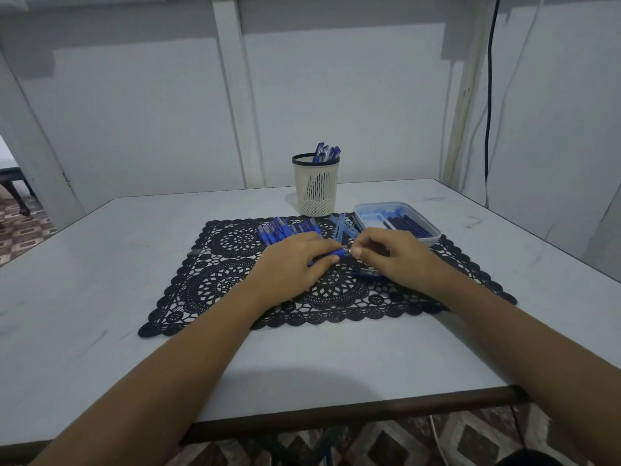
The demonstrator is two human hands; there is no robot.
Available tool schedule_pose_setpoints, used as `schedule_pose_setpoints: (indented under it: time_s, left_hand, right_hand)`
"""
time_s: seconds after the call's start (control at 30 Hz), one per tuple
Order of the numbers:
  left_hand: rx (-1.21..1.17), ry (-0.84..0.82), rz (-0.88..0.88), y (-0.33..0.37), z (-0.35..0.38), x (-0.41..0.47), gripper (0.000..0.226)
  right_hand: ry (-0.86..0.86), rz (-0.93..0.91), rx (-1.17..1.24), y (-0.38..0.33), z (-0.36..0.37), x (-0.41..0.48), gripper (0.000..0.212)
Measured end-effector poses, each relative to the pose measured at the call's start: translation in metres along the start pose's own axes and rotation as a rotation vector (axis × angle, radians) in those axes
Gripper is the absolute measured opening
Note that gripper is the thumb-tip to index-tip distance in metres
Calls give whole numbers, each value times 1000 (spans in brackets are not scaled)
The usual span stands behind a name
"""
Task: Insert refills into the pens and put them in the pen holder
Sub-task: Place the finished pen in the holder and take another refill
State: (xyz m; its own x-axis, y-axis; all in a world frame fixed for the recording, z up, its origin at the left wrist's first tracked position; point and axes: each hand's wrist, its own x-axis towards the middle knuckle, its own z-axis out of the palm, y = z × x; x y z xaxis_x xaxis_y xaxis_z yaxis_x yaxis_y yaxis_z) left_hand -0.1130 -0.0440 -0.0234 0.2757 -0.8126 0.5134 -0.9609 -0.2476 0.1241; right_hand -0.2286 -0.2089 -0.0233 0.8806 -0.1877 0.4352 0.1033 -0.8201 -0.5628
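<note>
Table, mat, pens, tray, holder

Just beyond the left hand, a row of pens bars the way; the pen holder stands farther back. Beyond the right hand — loose pen parts and a tray. A held pen bridges the gap between the hands. Table left of the left hand — open.

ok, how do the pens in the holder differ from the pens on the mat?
Pose: the pens in the holder stand leaning inside the pen holder; the pens on the mat lie flat, side by side, on the black mat.
Count: the pens in the holder are few; the pens on the mat are clearly more.
Shared: both sets are blue.
</note>
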Motion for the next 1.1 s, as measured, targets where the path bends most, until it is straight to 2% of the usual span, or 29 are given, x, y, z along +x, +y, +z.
schedule_pose_setpoints:
  time_s: [0.13,0.2,0.3,0.47,0.57,0.67,0.93,1.1]
  left_hand:
    - [11,-62,-54,-4,-2,0,32]
    - [0,-71,-82,-7,-4,0,33]
    - [11,-79,-97,-9,-4,0,33]
    - [24,-90,-92,-8,-5,-1,32]
    - [22,-96,-90,-8,-5,-1,32]
    - [19,-107,-92,-8,-5,-1,32]
    - [14,-105,-46,-4,-6,-1,30]
    - [11,-112,-31,-3,-4,-1,29]
  right_hand:
    - [-88,37,-350,12,-9,1,20]
    - [-171,74,-417,17,-16,-1,18]
    - [-257,88,-404,17,-20,-2,14]
    - [-260,103,-287,13,-18,-1,14]
    - [-310,82,-302,13,-17,-1,14]
    - [-254,80,-303,13,-16,-1,11]
    - [-36,79,-35,9,-14,-2,6]
    - [-65,83,-28,5,-13,-2,6]
